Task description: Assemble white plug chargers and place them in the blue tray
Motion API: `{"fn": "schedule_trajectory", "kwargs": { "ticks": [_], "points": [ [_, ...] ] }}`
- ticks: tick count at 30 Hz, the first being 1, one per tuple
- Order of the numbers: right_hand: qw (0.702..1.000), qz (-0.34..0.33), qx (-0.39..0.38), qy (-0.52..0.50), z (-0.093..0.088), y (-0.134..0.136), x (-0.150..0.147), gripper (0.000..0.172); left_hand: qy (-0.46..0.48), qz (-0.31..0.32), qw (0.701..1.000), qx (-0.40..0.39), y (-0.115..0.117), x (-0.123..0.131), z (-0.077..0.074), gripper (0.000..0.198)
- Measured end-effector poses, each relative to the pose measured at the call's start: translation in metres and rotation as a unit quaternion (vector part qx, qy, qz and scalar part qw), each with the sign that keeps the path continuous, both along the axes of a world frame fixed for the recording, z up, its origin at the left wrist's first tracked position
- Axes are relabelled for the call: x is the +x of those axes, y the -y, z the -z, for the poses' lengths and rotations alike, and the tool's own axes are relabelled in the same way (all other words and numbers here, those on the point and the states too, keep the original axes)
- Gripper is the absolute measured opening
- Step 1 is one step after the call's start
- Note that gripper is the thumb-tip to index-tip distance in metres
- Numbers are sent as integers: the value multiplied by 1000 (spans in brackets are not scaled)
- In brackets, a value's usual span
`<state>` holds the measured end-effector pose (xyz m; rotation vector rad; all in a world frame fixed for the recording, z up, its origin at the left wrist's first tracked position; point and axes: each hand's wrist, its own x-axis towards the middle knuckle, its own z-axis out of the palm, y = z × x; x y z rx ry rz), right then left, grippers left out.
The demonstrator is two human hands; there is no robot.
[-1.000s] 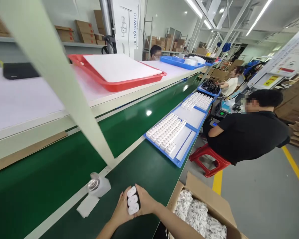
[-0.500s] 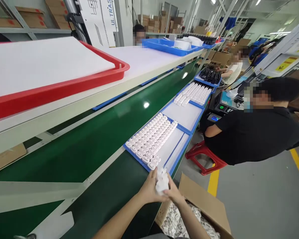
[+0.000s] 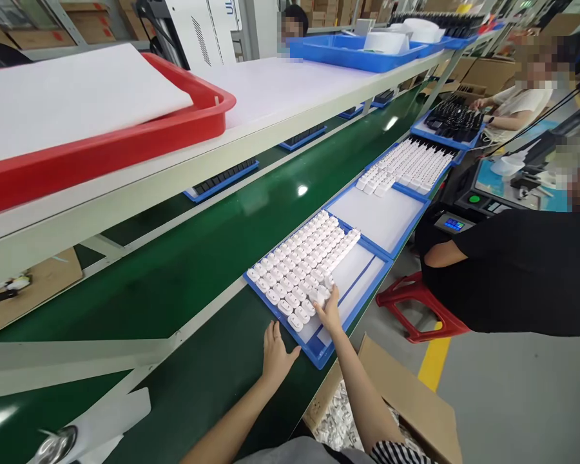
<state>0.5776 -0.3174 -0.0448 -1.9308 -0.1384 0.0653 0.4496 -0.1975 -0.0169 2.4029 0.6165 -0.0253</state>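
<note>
1. While the left hand (image 3: 278, 356) lies open on the green conveyor belt (image 3: 207, 361), the right hand (image 3: 329, 314) stands apart from it.
2. Its fingers (image 3: 321, 295) touch white plug-shaped units (image 3: 294, 270) in rows on a blue tray (image 3: 319, 354); any grip is hard to make out.
3. A forearm (image 3: 362, 386) partly hides white packets (image 3: 336, 419) in a cardboard box (image 3: 406, 399).
4. A seated co-worker (image 3: 512, 277) is cut off by the frame.
</note>
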Motion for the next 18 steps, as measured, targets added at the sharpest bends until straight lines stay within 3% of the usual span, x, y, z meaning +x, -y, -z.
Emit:
{"fn": "schedule_trajectory", "kwargs": {
  "ticks": [3,5,10,14,16,18],
  "points": [
    [996,-78,6,-31,4,9,-2,84,7,5,1000,18,6,4,10,67],
    [994,-78,37,-70,3,17,0,85,16,13,999,24,9,5,14,67],
    [977,50,140,-151,-8,11,16,63,54,33,998,25,13,5,21,69],
    [954,141,178,-198,-19,-10,30,69,90,17,996,1,13,-3,16,61],
    [951,154,181,-197,-21,-13,34,68,107,19,993,-39,17,-10,8,47],
    [956,136,181,-186,-22,-8,37,61,106,70,984,-125,25,-13,-2,32]
  ]
}}
